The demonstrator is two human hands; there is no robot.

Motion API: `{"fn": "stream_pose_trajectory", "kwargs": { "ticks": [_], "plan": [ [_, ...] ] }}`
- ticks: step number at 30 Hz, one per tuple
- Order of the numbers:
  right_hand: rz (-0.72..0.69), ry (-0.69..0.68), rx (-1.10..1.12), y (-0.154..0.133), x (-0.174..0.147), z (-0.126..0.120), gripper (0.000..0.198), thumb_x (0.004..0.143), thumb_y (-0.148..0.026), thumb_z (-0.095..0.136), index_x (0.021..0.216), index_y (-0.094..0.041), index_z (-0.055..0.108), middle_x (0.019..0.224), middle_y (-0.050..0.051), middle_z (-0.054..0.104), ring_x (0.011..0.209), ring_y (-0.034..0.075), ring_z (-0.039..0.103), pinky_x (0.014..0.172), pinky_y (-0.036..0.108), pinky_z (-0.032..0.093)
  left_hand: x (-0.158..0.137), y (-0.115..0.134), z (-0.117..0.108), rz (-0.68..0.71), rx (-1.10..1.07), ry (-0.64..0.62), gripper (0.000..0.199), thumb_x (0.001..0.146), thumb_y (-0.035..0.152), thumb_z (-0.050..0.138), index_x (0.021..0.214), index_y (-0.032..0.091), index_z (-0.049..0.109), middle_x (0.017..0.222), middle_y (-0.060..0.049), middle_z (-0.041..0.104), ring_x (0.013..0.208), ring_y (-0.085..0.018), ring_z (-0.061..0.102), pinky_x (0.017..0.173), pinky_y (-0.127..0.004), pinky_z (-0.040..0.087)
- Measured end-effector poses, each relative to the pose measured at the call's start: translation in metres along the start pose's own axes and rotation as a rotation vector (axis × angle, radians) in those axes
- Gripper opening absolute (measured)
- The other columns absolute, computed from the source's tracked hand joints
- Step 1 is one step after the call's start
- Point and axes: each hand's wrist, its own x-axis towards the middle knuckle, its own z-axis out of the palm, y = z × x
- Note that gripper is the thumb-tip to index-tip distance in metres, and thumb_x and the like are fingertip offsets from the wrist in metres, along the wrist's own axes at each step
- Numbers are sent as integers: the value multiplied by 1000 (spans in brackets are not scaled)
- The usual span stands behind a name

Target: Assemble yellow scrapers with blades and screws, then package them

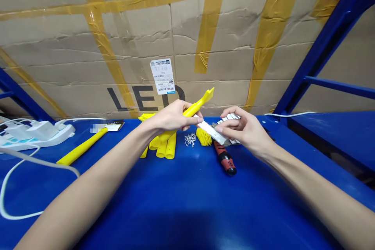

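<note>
My left hand (174, 116) is closed around a yellow plastic scraper handle (202, 101), its flattened, notched end pointing up and to the right. A flat silvery strip (211, 132) slants down from my left fingertips. My right hand (247, 129) pinches this strip near its lower end, thumb and fingers bent. Beneath the left hand lie several yellow tube handles (166, 150). Small screws (190, 140) form a loose pile beside thin yellow pieces (203, 137). A red and black screwdriver handle (227, 160) lies below the strip. More silvery strips (231, 116) are partly hidden behind my right hand.
On the left, a yellow-handled scraper (83, 146) rests on the blue tabletop (175, 203). White cables run from a power strip (38, 136) at the far left. A large taped cardboard box (140, 54) stands behind, between blue metal posts (319, 43).
</note>
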Motion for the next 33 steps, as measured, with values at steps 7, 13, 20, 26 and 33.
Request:
{"fn": "stream_pose_trajectory", "kwargs": {
  "ticks": [7,13,20,26,33],
  "plan": [
    [164,-238,172,3,-2,-3,28,87,-44,73,95,-21,61,83,3,72,73,15,66,70,28,52,3,-5,-8,185,-34,-11,28,83,40,75,93,14,69,61,2,56,49,-7,46,47,-20,37],
    [219,-308,390,0,-4,1,25,82,-31,80,94,-19,63,76,1,70,66,12,66,64,23,50,2,-3,-6,251,-19,-20,27,82,39,76,92,14,69,65,2,59,50,-7,49,46,-19,40],
    [281,-233,404,0,-4,5,41,69,-24,89,101,-21,63,69,-4,66,59,8,57,56,19,44,1,1,-7,228,180,10,42,83,51,71,108,18,71,92,-3,70,66,-12,58,60,-25,47],
    [291,112,166,9,6,-9,44,57,-30,95,90,-17,70,81,3,73,70,11,63,60,22,48,-6,1,-23,117,570,101,50,97,55,48,123,17,66,116,-9,70,99,-23,65,82,-32,47],
    [213,162,91,12,6,-8,39,55,-37,95,82,-16,74,84,3,72,77,14,67,71,26,58,-6,-3,-21,180,746,-109,37,97,42,55,123,18,65,110,-7,73,91,-20,65,76,-29,42]
  ]
}}
